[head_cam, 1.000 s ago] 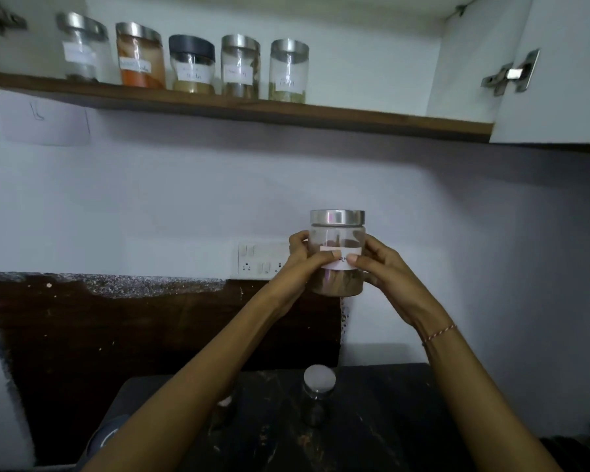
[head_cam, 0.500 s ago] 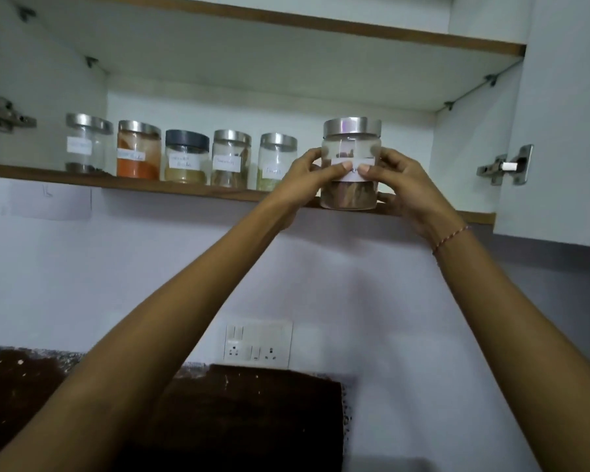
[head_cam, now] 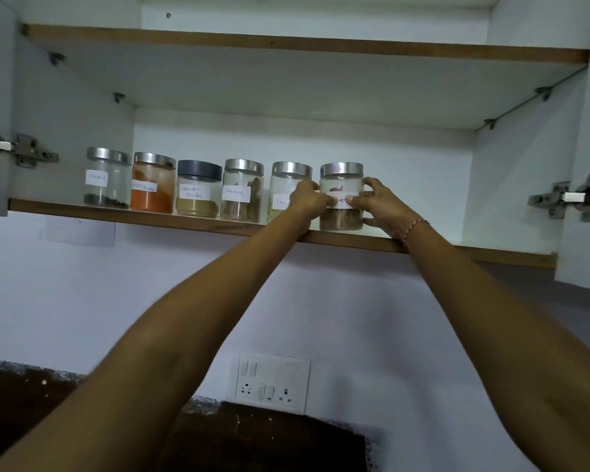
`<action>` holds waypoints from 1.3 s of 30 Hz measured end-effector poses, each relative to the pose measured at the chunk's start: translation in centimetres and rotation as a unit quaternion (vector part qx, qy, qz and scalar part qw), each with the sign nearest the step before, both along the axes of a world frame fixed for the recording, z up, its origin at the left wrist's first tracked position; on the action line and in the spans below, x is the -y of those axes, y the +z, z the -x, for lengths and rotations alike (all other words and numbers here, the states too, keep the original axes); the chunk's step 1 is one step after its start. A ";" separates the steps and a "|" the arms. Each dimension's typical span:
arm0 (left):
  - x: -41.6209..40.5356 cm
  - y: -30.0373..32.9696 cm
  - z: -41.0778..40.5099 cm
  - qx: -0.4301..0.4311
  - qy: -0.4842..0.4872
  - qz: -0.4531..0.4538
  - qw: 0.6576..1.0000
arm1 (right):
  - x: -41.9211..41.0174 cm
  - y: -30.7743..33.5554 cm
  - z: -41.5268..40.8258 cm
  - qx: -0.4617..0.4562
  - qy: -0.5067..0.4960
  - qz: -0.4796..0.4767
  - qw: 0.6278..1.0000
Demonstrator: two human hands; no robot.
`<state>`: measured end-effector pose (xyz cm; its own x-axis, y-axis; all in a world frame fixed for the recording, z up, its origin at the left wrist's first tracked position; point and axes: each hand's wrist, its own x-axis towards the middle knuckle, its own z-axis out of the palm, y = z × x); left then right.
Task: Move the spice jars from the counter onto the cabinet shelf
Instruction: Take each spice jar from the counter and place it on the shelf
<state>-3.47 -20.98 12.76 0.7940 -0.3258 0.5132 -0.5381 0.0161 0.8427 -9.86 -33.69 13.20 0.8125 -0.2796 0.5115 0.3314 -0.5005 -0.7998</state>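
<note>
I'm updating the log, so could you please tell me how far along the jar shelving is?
Done: five labelled jars stand in a row on the shelf, from the leftmost jar to the fifth jar. In hand: the sixth jar sits at the row's right end, the left hand and right hand both on it. Left: letting go; the counter is out of view, so any remaining jars cannot be seen.

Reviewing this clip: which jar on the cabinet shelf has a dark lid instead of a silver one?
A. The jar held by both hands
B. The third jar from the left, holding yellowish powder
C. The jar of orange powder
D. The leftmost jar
B: the third jar from the left carries a dark grey lid over yellowish powder, while the other five jars on the shelf have silver lids.
</note>
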 end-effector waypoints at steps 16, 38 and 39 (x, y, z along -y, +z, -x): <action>-2.2 -3.2 3.0 0.113 0.024 0.077 0.990 | -1.7 -2.8 2.2 0.281 -0.233 0.017 0.931; -7.5 -51.7 11.3 -0.242 -0.041 -0.154 0.957 | -8.6 -52.7 13.8 -0.244 -0.209 0.059 0.945; -7.4 -53.1 11.0 -0.269 -0.054 -0.165 0.947 | -8.5 -53.8 13.7 -0.270 -0.184 0.046 0.944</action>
